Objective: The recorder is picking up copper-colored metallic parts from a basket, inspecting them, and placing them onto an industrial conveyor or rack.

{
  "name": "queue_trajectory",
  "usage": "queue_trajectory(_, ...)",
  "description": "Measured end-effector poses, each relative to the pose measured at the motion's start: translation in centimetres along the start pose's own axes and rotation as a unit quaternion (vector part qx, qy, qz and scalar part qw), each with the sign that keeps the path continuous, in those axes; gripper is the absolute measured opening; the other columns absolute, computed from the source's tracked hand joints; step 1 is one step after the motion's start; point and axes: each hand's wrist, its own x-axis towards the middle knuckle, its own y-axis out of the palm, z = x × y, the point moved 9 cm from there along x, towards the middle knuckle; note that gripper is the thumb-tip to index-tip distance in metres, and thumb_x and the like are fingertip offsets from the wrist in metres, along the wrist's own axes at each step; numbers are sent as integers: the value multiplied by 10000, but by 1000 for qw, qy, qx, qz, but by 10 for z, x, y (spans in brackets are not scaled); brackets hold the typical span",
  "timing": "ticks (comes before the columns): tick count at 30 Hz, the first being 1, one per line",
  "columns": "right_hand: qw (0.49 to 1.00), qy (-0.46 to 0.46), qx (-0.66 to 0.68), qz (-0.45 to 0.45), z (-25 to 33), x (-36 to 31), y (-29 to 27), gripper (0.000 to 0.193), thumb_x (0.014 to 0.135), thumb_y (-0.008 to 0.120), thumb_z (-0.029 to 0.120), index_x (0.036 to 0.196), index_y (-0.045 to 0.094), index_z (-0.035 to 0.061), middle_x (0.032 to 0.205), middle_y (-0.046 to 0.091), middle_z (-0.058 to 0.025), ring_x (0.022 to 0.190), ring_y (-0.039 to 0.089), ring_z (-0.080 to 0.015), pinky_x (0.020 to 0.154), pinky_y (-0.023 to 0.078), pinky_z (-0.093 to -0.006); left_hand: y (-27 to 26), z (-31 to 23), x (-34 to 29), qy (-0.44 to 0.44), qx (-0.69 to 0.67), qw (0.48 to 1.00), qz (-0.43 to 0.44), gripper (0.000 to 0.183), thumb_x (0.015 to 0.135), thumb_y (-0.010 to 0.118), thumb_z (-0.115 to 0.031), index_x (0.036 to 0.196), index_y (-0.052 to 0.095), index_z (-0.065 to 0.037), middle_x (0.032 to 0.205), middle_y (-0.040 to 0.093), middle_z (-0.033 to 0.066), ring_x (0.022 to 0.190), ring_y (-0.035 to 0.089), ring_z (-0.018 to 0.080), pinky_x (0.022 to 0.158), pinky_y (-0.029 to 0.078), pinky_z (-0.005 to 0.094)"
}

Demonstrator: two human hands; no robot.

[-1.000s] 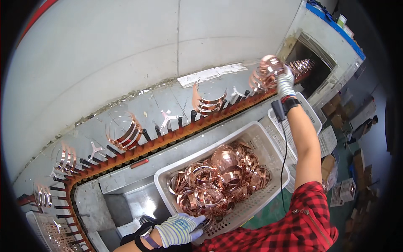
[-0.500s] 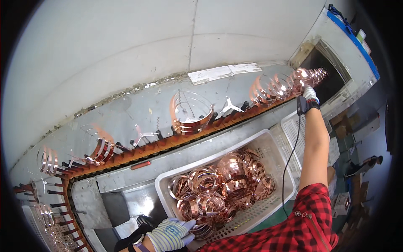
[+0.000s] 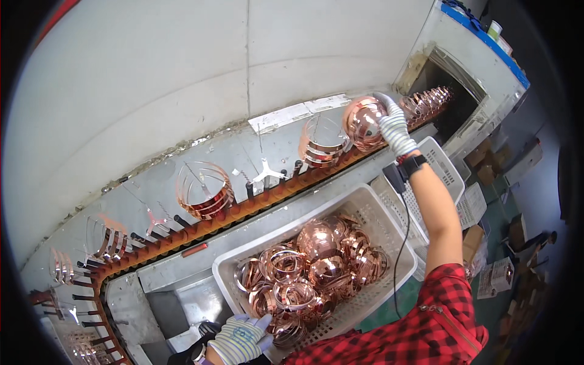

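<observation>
My right hand (image 3: 395, 126), in a striped knit glove, is closed on a shiny copper-coloured banded globe (image 3: 363, 123) above the orange conveyor rail (image 3: 267, 196). My left hand (image 3: 240, 340), gloved alike, lies at the near rim of a white plastic crate (image 3: 220, 267), its fingers apart and next to the copper pieces. Inside the crate is a heap of copper-coloured banded globes and rings (image 3: 319, 240). A copper ring cage (image 3: 322, 146) sits on the rail just left of my right hand. Beyond that hand, a row of copper rings (image 3: 426, 104) leads into a dark opening.
A bigger ring cage (image 3: 207, 191) and white three-armed holders (image 3: 266, 170) stand on the rail's black pegs. A black cable (image 3: 404, 243) hangs from my right wrist. More white crates (image 3: 441, 167) are at the right. The rail bends toward me at the left.
My right hand has moved left and the copper globe now shows clearly in its grasp. The rail's pieces have shifted left in view. My left hand stays at the crate's rim.
</observation>
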Motion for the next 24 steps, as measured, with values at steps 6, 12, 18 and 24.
queue_trajectory(6,957,137,252,-35,64,-52,-63,348,970,434,-5,1292,567,-11,1200,644,-90,1144,588,-185,1028,473,-333,21,-21,-5,41,37,998,-5,517,918,576,-375,1272,545,0,955,675,170,911,639,371,871,468,474)
queue_trajectory(12,977,27,138,160,69,-185,-68,335,1046,410,167,1326,533,29,1238,607,-78,1055,600,-161,954,507,-323,37,-45,-12,61,31,998,18,558,925,592,-374,1319,524,15,968,688,195,981,635,397,970,453,471)
queue_trajectory(18,836,213,-321,391,32,-305,-55,610,861,715,193,1399,488,18,1352,563,-197,1236,555,-314,1099,398,-401,47,-72,-9,69,23,997,33,542,917,603,-351,1318,529,6,966,684,180,997,614,389,945,454,458)
queue_trajectory(24,866,225,-303,328,30,-294,-81,711,803,771,216,1410,472,-5,1408,519,-229,1320,490,-343,1109,385,-404,49,-88,-16,96,26,995,-7,530,911,597,-349,1291,543,16,974,670,185,911,615,383,845,481,466)
